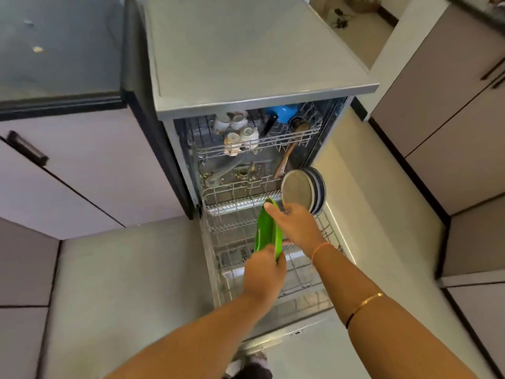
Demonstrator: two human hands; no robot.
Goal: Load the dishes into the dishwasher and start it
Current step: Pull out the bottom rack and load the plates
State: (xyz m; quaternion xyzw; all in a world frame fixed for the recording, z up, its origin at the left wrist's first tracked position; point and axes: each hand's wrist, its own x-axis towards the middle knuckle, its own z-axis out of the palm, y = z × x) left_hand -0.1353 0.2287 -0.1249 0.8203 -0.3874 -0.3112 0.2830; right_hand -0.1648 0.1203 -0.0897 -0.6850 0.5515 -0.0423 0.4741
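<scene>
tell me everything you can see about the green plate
The green plate is bright, glossy and looks like plastic, with a shallow raised rim. It is held on edge, nearly vertical, above the pulled-out lower rack of the open dishwasher. The left hand grips its near edge and the right hand holds its far rim with the fingers over the top. Whether it touches the rack wires cannot be told.

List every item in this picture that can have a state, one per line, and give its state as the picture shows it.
Dishwasher door: open, folded down.
Lower rack: pulled out, mostly unfilled.
Upper rack: holding cups and utensils.
Green plate: on edge over the lower rack, gripped by both hands.
Left hand: closed on the plate's near edge.
Right hand: closed on its far edge.
Round plates: standing upright in the lower rack.
Cups: upside down.
</scene>
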